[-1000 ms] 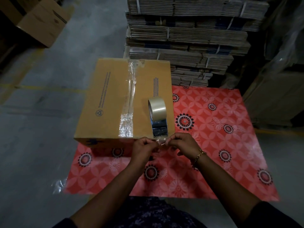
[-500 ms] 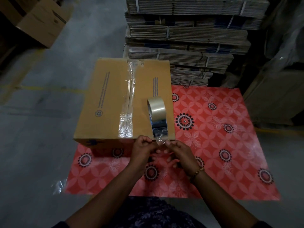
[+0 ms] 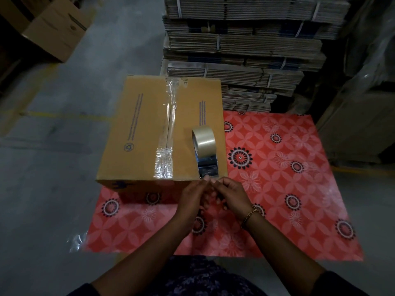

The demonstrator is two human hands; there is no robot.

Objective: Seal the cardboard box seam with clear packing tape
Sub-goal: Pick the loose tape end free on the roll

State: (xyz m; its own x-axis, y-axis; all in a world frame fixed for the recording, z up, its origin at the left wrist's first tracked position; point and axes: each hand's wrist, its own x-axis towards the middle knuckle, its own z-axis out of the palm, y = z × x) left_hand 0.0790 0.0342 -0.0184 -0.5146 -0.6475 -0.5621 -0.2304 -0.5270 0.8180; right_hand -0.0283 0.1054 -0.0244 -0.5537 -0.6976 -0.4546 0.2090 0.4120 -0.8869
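A closed brown cardboard box (image 3: 139, 129) rests on a red patterned mat. Clear tape (image 3: 168, 124) runs along its middle seam from the far edge to the near edge, crinkled at the near end. A roll of clear packing tape (image 3: 203, 139) stands on the box's right side, with a loose strip (image 3: 208, 167) drawn from it toward the near edge. My left hand (image 3: 193, 197) and my right hand (image 3: 232, 194) meet at the box's near right corner, fingertips pinched together on the end of that strip.
The red floral mat (image 3: 288, 189) spreads out to the right on the grey concrete floor (image 3: 42, 189). Bundled flat cardboard stacks (image 3: 245, 50) rise right behind the box. An open carton (image 3: 55, 28) sits at the far left. Wrapped goods (image 3: 359, 124) stand at the right.
My two hands have drawn closer together at the strip's end and shifted slightly right. The roll and the box have stayed where they were.
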